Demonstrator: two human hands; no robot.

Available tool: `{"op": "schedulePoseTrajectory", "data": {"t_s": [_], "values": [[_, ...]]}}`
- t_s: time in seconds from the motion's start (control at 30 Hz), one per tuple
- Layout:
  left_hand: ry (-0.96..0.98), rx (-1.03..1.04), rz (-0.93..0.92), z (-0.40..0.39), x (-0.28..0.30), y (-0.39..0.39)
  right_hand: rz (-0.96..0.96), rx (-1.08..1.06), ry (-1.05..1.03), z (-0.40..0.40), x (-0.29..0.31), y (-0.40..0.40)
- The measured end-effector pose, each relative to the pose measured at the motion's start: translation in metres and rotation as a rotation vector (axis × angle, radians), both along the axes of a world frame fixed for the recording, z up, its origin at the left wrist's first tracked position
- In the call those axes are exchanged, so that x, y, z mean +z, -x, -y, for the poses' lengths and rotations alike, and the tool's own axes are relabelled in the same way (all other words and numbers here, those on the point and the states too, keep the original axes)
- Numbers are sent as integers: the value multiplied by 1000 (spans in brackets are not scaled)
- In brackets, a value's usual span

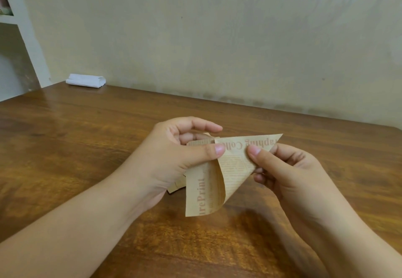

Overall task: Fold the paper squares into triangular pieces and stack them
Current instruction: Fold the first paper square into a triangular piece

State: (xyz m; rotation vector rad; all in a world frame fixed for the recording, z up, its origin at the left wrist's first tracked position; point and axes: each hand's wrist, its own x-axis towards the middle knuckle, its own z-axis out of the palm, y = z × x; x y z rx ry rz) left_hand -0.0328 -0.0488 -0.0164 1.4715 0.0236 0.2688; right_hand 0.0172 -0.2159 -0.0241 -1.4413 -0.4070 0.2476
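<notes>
Reading "Print": held paper square [226, 169]

Your brown paper square [219, 177] reads "rcPrint" along its lower flap; its folded-over flap shows upside-down "Colle".

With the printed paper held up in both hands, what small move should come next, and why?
Probably press the fold flat. The paper square is bent over but still curved, uncreased, at its lower edge; the left hand and right hand pinch its upper corners above the table.
</notes>
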Motion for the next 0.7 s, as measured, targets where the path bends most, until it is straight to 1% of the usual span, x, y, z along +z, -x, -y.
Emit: {"op": "schedulePoseTrajectory", "data": {"t_s": [0.3,0.47,0.7], "values": [[-82,39,97,1,-2,0,11,4,-5,1,0,1],[-116,53,117,0,-3,-1,4,-6,-8,0,0,0],[-112,70,133,1,-4,-3,12,-12,-4,2,-1,-1]]}}
